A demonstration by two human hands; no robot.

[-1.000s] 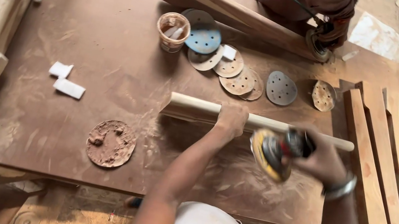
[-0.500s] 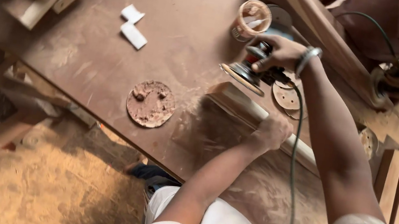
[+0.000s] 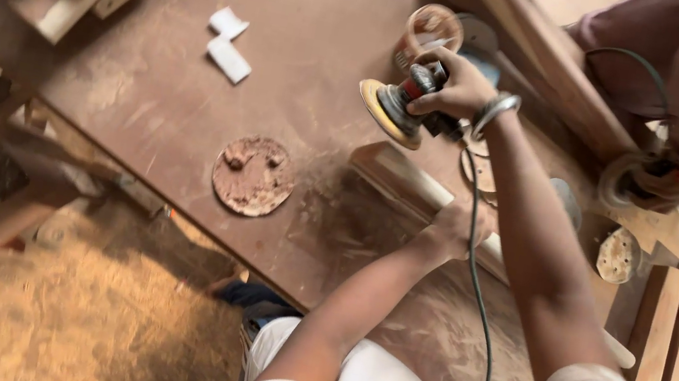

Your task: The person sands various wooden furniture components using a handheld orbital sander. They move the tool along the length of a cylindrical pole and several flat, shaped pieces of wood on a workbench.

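The right hand [image 3: 460,86] grips an orbital sander [image 3: 400,110], lifted w/ its pad tilted above the workbench [image 3: 297,6]. The left hand [image 3: 455,230] presses closed on a long wood piece [image 3: 402,178] – it lies on the bench, just below the sander.

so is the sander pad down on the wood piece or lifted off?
Lifted off. The right hand holds the sander tilted, pad in the air, clear of the wood piece under the left hand.

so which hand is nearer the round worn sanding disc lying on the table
Left. The left hand rests on the wooden piece just right of the disc; the right hand holds the sander farther up.
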